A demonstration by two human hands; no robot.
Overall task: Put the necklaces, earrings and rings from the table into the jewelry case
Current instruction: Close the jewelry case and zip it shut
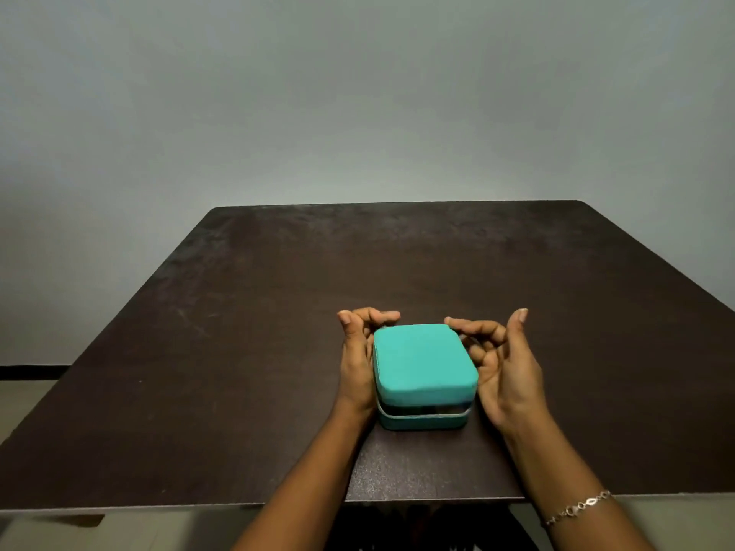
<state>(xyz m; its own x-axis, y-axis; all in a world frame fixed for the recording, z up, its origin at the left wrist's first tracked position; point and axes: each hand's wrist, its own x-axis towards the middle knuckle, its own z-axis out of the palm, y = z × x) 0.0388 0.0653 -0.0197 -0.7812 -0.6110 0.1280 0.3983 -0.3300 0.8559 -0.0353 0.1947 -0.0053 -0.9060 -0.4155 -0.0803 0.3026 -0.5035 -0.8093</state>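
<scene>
The scene is dim, under soft, even light with no hard-edged shadows. The grey wall (358, 93) is palest just above the far edge of the table (238, 351) and darkens toward the upper corners. The dark tabletop gives a faint, patchy sheen along its far part and a grainy speckle near the front. The lid of the teal case (421, 359) is evenly lit, while its front side sits in shade. A bracelet (578, 508) catches small glints. The wide lens splays the table's sides outward. Detail is soft and slightly smeared throughout, most of all at the fingertips.
</scene>
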